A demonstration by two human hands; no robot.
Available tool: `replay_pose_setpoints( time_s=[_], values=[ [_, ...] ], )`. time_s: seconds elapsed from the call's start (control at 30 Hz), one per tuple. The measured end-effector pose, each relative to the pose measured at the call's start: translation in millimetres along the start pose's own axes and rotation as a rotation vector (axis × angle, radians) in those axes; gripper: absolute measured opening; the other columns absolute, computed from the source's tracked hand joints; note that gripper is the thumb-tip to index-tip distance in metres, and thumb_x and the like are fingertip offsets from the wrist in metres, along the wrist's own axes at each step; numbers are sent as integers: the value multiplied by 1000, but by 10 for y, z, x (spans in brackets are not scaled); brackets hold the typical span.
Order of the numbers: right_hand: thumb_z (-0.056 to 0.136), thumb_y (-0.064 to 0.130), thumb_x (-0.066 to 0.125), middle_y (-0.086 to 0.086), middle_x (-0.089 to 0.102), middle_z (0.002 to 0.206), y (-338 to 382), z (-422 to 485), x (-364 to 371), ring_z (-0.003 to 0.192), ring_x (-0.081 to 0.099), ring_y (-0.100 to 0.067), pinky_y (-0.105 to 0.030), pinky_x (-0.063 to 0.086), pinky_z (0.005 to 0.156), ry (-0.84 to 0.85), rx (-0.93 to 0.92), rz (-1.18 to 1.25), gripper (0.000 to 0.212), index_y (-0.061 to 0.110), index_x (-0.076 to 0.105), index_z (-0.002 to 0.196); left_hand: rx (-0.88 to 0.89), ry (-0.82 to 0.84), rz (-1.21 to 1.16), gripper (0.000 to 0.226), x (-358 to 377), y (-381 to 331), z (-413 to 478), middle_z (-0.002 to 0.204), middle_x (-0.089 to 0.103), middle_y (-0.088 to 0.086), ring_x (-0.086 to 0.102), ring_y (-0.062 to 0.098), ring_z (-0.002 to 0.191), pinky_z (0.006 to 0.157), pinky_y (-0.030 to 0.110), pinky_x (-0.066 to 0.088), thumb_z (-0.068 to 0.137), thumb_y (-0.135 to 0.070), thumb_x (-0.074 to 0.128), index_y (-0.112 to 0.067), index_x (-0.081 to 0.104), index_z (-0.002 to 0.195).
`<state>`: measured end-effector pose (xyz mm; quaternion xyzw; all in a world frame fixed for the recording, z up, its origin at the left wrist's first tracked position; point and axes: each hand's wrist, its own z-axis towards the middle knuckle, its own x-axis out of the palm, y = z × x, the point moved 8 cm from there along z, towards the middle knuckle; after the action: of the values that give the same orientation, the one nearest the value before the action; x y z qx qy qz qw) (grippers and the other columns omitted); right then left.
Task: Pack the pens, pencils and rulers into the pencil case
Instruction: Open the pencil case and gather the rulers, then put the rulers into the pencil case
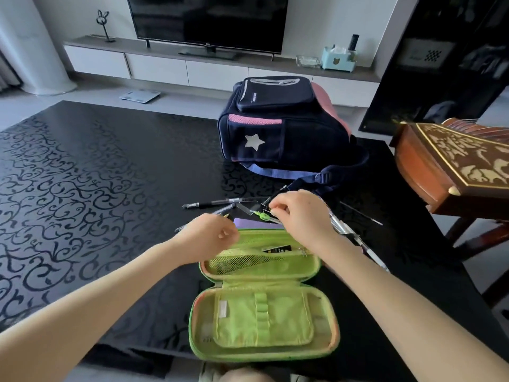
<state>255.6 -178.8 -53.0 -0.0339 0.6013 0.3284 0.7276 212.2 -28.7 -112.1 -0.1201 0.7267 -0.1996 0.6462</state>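
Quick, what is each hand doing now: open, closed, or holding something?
Left hand: loosely curled, holding nothing visible.
Right hand: fingers pinched on a small green-and-yellow stationery item.

Table [82, 175]: black, glossy, with a dark scrolling vine pattern; it spreads under both hands and far out to the left of them.
Backpack [281, 128]: navy with pink trim and a silver star, lying on the table just beyond the hands, its straps trailing toward the right hand.
Carved wooden box [454, 166]: brown with pale inlay, well right of the right hand.
Television [209, 20]: dark screen, far beyond the hands on a low white cabinet [154, 67].
Rabbit figurine [103, 23]: on the cabinet, far beyond the left hand.
Bathroom scale [140, 95]: on the floor, past the table.
Pale blue tissue box [337, 57]: on the cabinet, far beyond the right hand.
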Motion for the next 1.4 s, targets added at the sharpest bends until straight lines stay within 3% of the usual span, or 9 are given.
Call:
replay_pose_setpoints(
  time_s=[0.13, 0.27, 0.37, 0.5, 0.7, 0.87, 1.07, 1.3, 1.4],
  values=[
    [87, 28, 62, 2, 68, 96, -198, 489, 450, 100, 54, -21, -31, 43, 77, 166, 64, -105, 17, 20, 69, 100, -68, -233, 206, 20, -82, 336, 274, 104, 63, 2, 55, 25, 98, 84, 34, 46, 88, -22, 51, -20, 69, 97],
    [83, 36, 65, 4, 68, 96, -174, 735, 884, 104, 50, -20, -31, 42, 76, 338, 4, -180, 19, 24, 70, 97, 10, -299, 247, 41, -63, 475, 608, 108, 68, 0, 59, 30, 92, 79, 36, 48, 86, -42, 34, -27, 72, 85],
    [81, 42, 65, 1, 65, 109, -172, 853, 1072, 108, 47, -22, -34, 41, 80, 350, -22, -255, 41, 22, 62, 117, -16, -177, 222, 43, 73, 589, 828, 131, 57, -4, 51, 23, 121, 100, 39, 41, 92, -46, 31, -28, 68, 107],
    [71, 55, 70, -3, 54, 121, -319, 1048, 1165, 116, 43, -27, -37, 39, 91, 435, 43, -305, 68, 18, 54, 126, -60, -183, 156, 42, 144, 795, 905, 141, 46, -8, 39, 14, 133, 107, 34, 35, 94, -46, 31, -30, 59, 122],
    [67, 45, 77, -5, 63, 103, -298, 1172, 1286, 103, 51, -26, -37, 42, 81, 561, 69, -265, 52, 8, 66, 102, -178, -245, 138, 38, 151, 967, 827, 148, 37, -4, 28, 17, 139, 112, 40, 24, 96, -38, 38, -26, 51, 130],
    [59, 31, 83, -3, 51, 76, -403, 1164, 1388, 71, 50, -21, -33, 40, 65, 672, 254, -94, 40, 12, 52, 75, -228, -245, 132, 38, 135, 976, 790, 149, 36, -3, 26, 19, 140, 109, 44, 22, 96, -38, 38, -24, 52, 129],
    [67, -3, 72, -2, 59, 80, -605, 1065, 1469, 82, 60, -23, -43, 50, 88, 373, 496, 426, 24, 1, 66, 89, -192, -182, 45, 36, 195, 938, 770, 148, 36, -6, 23, 24, 141, 113, 46, 17, 94, -38, 43, -26, 54, 127],
    [78, 0, 68, -3, 68, 85, -632, 957, 920, 78, 63, -10, -13, 49, 71, 0, 426, 785, 14, 11, 70, 85, -137, -190, -7, 34, 100, 824, 716, 148, 36, 1, 23, 28, 140, 114, 46, 17, 93, -34, 48, -22, 58, 123],
    [79, 1, 69, -7, 70, 83, -630, 816, 634, 67, 65, -9, -12, 51, 64, -56, 412, 873, 13, 10, 70, 88, -14, -343, -14, 24, -73, 605, 558, 132, 56, 6, 46, 28, 126, 105, 39, 33, 88, -31, 57, -20, 69, 105]
  ],
)
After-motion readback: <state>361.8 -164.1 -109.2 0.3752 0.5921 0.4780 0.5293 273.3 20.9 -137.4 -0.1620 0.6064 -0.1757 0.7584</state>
